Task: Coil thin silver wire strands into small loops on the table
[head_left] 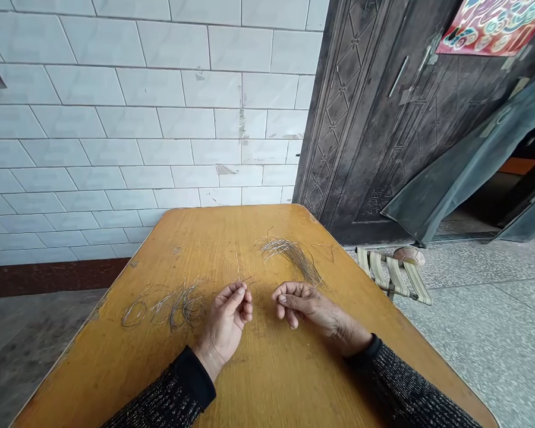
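My left hand (232, 312) is closed above the middle of the table, pinching thin wire (238, 270) between thumb and forefinger; its fine ends stick out past the fingertips. Across a small gap, my right hand (305, 306) also has its thumb and forefinger pressed together, and whatever they hold is too fine to make out. Just beyond the right hand lies a loose bundle of thin metal wires (294, 255), slightly bent. To the left of my left hand, several looped wires (185, 306) lie in a tangled group on the wood.
The yellowish wooden table (267, 374) reaches to a white tiled wall (129, 95). At the right stand a dark carved door (374, 137) and a hanging grey-green curtain (468, 154). A low strap-seated stool (395, 274) sits on the floor beside the table.
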`<act>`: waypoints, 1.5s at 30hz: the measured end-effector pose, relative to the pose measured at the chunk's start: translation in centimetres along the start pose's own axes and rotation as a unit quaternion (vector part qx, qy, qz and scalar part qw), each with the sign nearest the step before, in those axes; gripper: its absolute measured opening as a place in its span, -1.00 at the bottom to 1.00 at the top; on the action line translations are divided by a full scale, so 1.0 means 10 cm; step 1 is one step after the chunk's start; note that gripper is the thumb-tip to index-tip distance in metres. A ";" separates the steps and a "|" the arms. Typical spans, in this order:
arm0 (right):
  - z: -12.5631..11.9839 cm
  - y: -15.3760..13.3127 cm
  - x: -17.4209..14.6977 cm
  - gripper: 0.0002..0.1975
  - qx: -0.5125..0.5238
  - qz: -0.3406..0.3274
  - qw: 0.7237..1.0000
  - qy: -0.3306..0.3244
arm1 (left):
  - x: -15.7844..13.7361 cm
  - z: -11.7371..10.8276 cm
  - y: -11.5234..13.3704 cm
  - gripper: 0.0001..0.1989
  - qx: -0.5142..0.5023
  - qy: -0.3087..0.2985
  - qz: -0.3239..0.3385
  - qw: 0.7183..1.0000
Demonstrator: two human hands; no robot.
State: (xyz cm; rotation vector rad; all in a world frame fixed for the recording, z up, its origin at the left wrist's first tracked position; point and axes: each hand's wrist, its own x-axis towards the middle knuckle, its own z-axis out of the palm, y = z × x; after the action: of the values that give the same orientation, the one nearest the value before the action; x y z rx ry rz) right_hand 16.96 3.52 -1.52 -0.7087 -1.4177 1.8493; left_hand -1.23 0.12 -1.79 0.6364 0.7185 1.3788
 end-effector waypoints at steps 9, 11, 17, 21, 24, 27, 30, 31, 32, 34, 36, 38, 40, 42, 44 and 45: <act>0.11 0.07 0.03 -0.69 -0.011 -0.054 0.998 0.043 | -0.05 0.05 -0.02 -0.79 0.040 -0.004 0.008 0.999; 0.10 0.06 0.03 -0.72 -0.015 -0.061 0.996 0.058 | -0.06 0.05 -0.02 -0.79 0.052 -0.012 0.000 0.999; 0.17 0.01 0.02 -0.74 -0.053 -0.098 0.990 0.082 | -0.05 0.03 -0.04 -0.69 0.099 0.010 0.024 0.995; 0.27 -0.02 0.00 -0.71 -0.059 -0.135 0.981 0.127 | -0.04 0.00 -0.05 -0.58 0.183 0.061 0.127 0.973; 0.33 -0.02 -0.03 -0.71 -0.091 -0.167 0.971 0.145 | -0.06 0.00 -0.05 -0.68 0.314 -0.013 0.186 0.931; 0.39 0.00 -0.09 -0.76 -0.130 -0.194 0.965 0.117 | -0.10 0.03 -0.04 -0.88 0.431 -0.089 0.246 0.863; 0.45 0.02 -0.13 -0.80 -0.160 -0.211 0.960 0.086 | -0.11 0.06 -0.02 -0.87 0.456 -0.104 0.262 0.844; 0.47 0.02 -0.14 -0.80 -0.165 -0.213 0.959 0.084 | -0.11 0.06 -0.02 -0.87 0.448 -0.096 0.256 0.851; 0.48 0.01 -0.16 -0.77 -0.168 -0.214 0.958 0.087 | -0.10 0.05 -0.01 -0.87 0.434 -0.084 0.245 0.863; 0.51 0.00 -0.18 -0.74 -0.199 -0.215 0.952 0.088 | -0.08 0.03 -0.01 -0.84 0.395 -0.045 0.212 0.893; 0.52 -0.01 -0.20 -0.78 -0.291 -0.226 0.929 0.040 | -0.05 0.00 -0.01 -0.77 0.350 0.001 0.177 0.920; 0.52 0.00 -0.22 -0.80 -0.407 -0.238 0.880 -0.050 | -0.03 -0.03 -0.02 -0.71 0.314 0.038 0.159 0.935; 0.49 0.02 -0.21 -0.80 -0.501 -0.240 0.825 -0.103 | -0.03 -0.04 -0.02 -0.68 0.300 0.059 0.154 0.940; 0.46 0.06 -0.18 -0.80 -0.569 -0.226 0.786 -0.081 | -0.04 -0.04 -0.02 -0.69 0.298 0.063 0.155 0.940; 0.43 0.10 -0.14 -0.80 -0.603 -0.215 0.767 -0.029 | -0.06 -0.03 -0.02 -0.69 0.295 0.056 0.153 0.941; 0.41 0.11 -0.13 -0.79 -0.605 -0.215 0.766 -0.012 | -0.06 -0.02 -0.02 -0.68 0.295 0.049 0.149 0.942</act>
State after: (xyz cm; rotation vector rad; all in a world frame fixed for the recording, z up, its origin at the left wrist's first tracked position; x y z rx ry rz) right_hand 14.38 -0.14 -1.50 -0.7970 -2.4892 0.3931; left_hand -1.32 -0.53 -2.03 1.1930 1.1717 1.4794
